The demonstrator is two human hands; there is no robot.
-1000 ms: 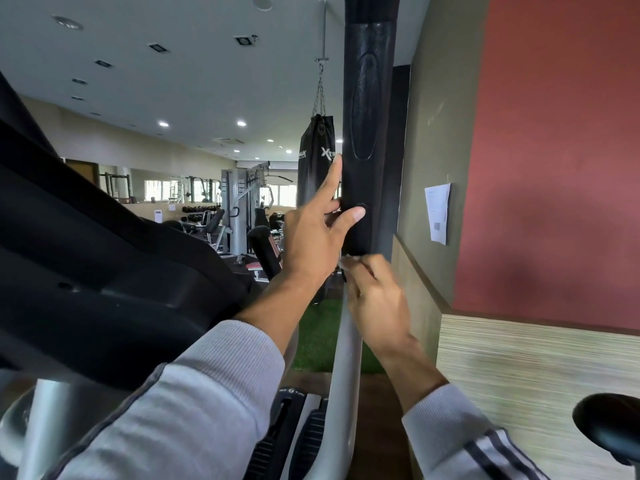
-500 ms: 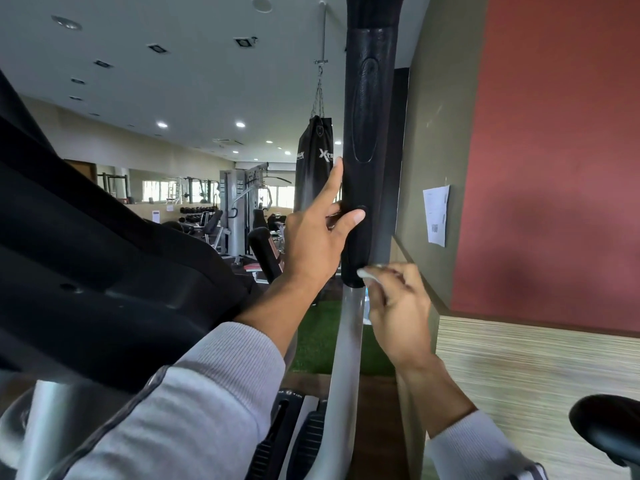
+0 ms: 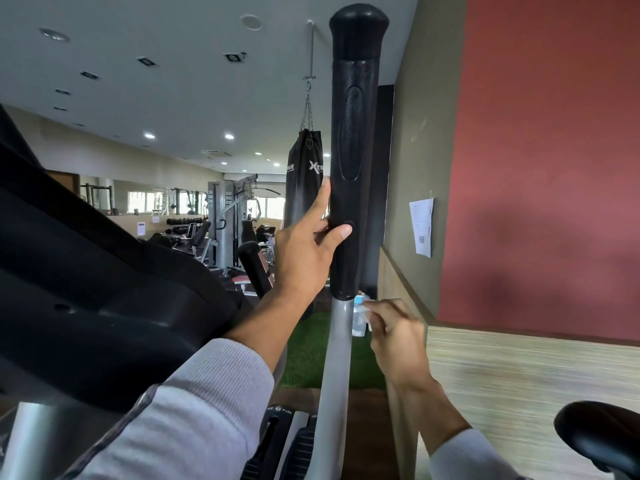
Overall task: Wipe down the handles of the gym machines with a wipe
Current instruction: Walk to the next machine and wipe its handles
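The black handle stood upright, long axis vertical, on a grey post. The left hand gripped its lower part, thumb across the front. Just below, the right hand pinched a crumpled wipe beside the post. Beyond hung a punching bag; a red wall rose right of the hands.

I have on a light grey top with long sleeves. The left sleeve is soft and ribbed, with a darker line down its side. The right sleeve is ribbed too. Both are pushed up my arms.
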